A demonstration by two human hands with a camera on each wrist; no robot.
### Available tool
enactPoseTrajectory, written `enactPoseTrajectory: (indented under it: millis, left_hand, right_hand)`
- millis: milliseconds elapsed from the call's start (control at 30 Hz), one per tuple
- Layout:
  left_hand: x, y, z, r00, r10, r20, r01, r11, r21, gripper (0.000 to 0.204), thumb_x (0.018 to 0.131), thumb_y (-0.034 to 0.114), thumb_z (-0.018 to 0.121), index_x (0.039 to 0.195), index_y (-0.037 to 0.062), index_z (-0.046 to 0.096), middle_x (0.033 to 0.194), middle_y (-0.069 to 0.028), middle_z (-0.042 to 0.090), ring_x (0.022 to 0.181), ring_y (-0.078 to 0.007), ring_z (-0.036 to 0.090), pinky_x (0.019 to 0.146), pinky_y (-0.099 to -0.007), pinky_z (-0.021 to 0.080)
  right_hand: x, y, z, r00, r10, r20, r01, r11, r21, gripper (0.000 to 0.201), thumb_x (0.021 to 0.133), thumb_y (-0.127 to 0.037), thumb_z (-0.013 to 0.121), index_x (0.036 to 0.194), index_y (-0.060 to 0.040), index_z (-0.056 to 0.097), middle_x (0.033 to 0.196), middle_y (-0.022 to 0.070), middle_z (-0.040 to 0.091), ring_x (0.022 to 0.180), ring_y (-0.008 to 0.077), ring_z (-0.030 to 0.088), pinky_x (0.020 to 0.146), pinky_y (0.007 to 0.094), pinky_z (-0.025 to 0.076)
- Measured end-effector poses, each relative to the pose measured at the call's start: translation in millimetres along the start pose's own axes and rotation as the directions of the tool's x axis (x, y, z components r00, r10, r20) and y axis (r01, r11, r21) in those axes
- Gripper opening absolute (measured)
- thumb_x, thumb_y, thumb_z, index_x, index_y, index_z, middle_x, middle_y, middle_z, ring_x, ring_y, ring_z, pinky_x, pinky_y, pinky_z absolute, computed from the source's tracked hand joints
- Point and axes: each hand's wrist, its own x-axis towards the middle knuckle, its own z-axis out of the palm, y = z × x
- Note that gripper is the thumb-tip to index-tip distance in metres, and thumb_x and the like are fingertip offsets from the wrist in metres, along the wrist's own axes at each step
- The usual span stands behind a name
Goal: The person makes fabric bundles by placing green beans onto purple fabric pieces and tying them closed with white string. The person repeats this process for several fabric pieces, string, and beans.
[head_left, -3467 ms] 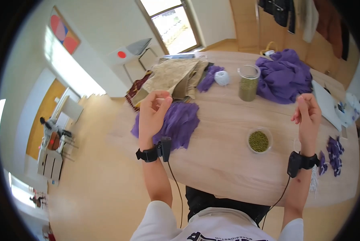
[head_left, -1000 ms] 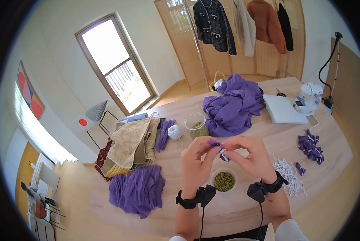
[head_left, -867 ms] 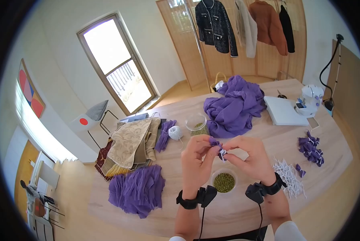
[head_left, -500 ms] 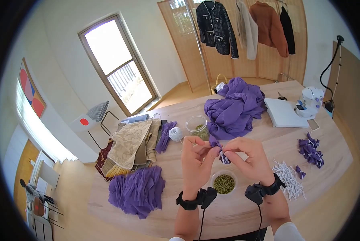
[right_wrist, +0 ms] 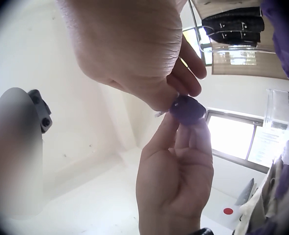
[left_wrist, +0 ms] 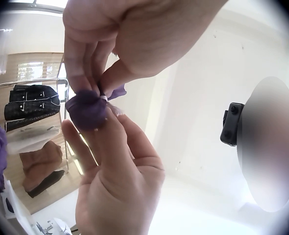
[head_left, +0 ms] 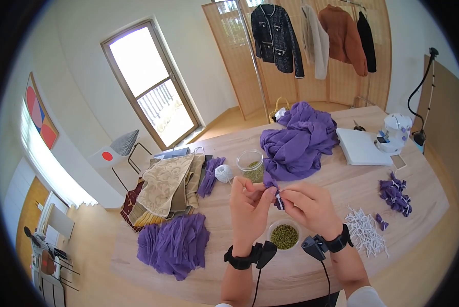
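Both hands meet over the table around a small purple cloth bundle point(head_left: 279, 200) with white string about its neck. My left hand point(head_left: 249, 212) pinches the gathered cloth between thumb and fingers. From the other side, my right hand point(head_left: 315, 209) pinches the bundle near the string, its thumb and fingertips close to the left ones. In the left wrist view the rounded purple bundle point(left_wrist: 87, 110) bulges below the left fingertips. A short white string end point(right_wrist: 159, 114) sticks out beside it in the right wrist view. Just below the hands stands a clear tub of green beans point(head_left: 284, 235).
A clear jar of beans point(head_left: 250, 166) stands behind the hands, beside a white string ball point(head_left: 223, 173). Purple cloth pieces point(head_left: 173, 245) lie left. Cut white strings point(head_left: 365, 233) and several tied bundles point(head_left: 394, 194) lie right, with a sewing machine point(head_left: 394, 134) behind.
The hands were apart 3.5 seconds ago and have come together on the bundle. Over the last second, the right hand has shifted slightly left, and the bundle has turned between the fingertips.
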Motion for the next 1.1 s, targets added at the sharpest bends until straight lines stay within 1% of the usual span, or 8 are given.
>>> enactPoseTrajectory:
  millis: [233, 300, 433, 500, 700, 800, 1033, 1100]
  left_hand:
    - [-0.8, -0.1, 3.7, 0.999, -0.035, 0.005, 0.035, 0.999, -0.01, 0.034, 0.092, -0.004, 0.063, 0.096, 0.008, 0.032, 0.095, -0.0212, 0.072, 0.075, -0.0133, 0.066, 0.068, -0.0238, 0.054]
    - [-1.1, 3.3, 6.2, 0.999, -0.053, -0.011, 0.053, 0.999, -0.011, 0.034, 0.092, -0.005, 0.063, 0.096, 0.0081, 0.032, 0.095, -0.021, 0.071, 0.076, -0.0132, 0.066, 0.068, -0.0238, 0.053]
    - [-0.7, 2.3, 7.6, 0.997, -0.073, 0.006, 0.073, 0.996, -0.052, 0.031, 0.093, -0.006, 0.061, 0.093, 0.006, 0.033, 0.092, -0.0136, 0.068, 0.077, -0.0121, 0.064, 0.067, -0.0256, 0.053]
    - [-0.3, -1.2, 5.4, 0.996, -0.083, 0.043, 0.086, 0.994, -0.072, 0.029, 0.093, -0.006, 0.061, 0.094, 0.005, 0.034, 0.092, -0.0128, 0.068, 0.08, -0.0117, 0.064, 0.067, -0.0257, 0.052]
    - [-1.9, 0.1, 7.9, 0.982, -0.016, 0.189, 0.037, 0.993, -0.109, 0.018, 0.089, -0.011, 0.061, 0.101, -0.0016, 0.05, 0.11, -0.0102, 0.061, 0.097, -0.0136, 0.064, 0.086, -0.0287, 0.054]
    - [-0.7, -2.0, 4.2, 0.971, 0.059, 0.233, -0.055, 0.998, -0.021, 0.018, 0.087, -0.013, 0.063, 0.101, -0.0035, 0.059, 0.116, -0.0101, 0.057, 0.1, -0.0155, 0.064, 0.09, -0.03, 0.054]
    - [-0.8, 2.1, 5.1, 0.979, 0.115, 0.166, -0.13, 0.988, 0.083, 0.02, 0.08, -0.015, 0.068, 0.098, -0.0059, 0.066, 0.116, -0.0105, 0.056, 0.101, -0.0163, 0.065, 0.089, -0.0294, 0.057]
    - [0.2, 2.7, 2.3, 0.982, 0.123, 0.141, -0.137, 0.986, 0.097, 0.023, 0.079, -0.016, 0.069, 0.099, -0.0059, 0.067, 0.116, -0.0107, 0.057, 0.1, -0.0167, 0.066, 0.089, -0.0295, 0.057]
  right_hand:
    - [-0.7, 0.1, 0.1, 1.0, 0.024, -0.018, -0.025, 1.0, -0.004, 0.026, 0.072, 0.0, 0.075, 0.096, -0.0013, 0.066, 0.088, 0.0088, 0.063, 0.075, 0.0275, 0.064, 0.065, 0.0357, 0.052]
    - [1.8, 0.6, 0.1, 0.999, -0.033, -0.033, 0.032, 0.998, -0.05, 0.026, 0.07, 0.001, 0.074, 0.095, -0.0015, 0.065, 0.086, 0.0086, 0.062, 0.074, 0.0271, 0.063, 0.063, 0.0357, 0.051]
    - [3.2, 1.7, 2.2, 0.994, -0.087, -0.06, 0.08, 0.991, -0.111, 0.025, 0.068, 0.004, 0.072, 0.09, -0.0018, 0.063, 0.083, 0.0081, 0.061, 0.071, 0.0266, 0.062, 0.061, 0.0355, 0.05]
    - [2.7, 2.5, 1.5, 0.997, -0.066, -0.051, 0.06, 0.992, -0.11, 0.024, 0.068, 0.004, 0.071, 0.088, -0.0014, 0.061, 0.082, 0.0085, 0.06, 0.071, 0.0272, 0.061, 0.061, 0.0361, 0.05]
    - [-0.7, 7.1, 1.0, 0.992, 0.105, -0.067, -0.102, 0.993, 0.053, 0.024, 0.069, 0.004, 0.072, 0.088, -0.0022, 0.058, 0.078, 0.0092, 0.059, 0.07, 0.0289, 0.061, 0.061, 0.0353, 0.05]
    - [-0.5, 6.8, -1.4, 0.978, 0.2, -0.058, -0.191, 0.973, 0.126, 0.024, 0.07, 0.004, 0.073, 0.088, -0.0031, 0.058, 0.078, 0.0092, 0.059, 0.07, 0.0282, 0.062, 0.062, 0.0335, 0.05]
    - [2.1, 1.5, -5.0, 0.939, 0.344, -0.004, -0.334, 0.917, 0.22, 0.017, 0.075, 0.0, 0.072, 0.087, -0.0028, 0.061, 0.079, 0.0104, 0.063, 0.071, 0.0271, 0.064, 0.064, 0.0335, 0.05]
    - [2.9, 1.5, -6.6, 0.943, 0.332, 0.011, -0.322, 0.907, 0.273, 0.014, 0.077, -0.001, 0.071, 0.088, -0.0026, 0.063, 0.08, 0.0109, 0.064, 0.072, 0.0283, 0.064, 0.065, 0.0339, 0.05]
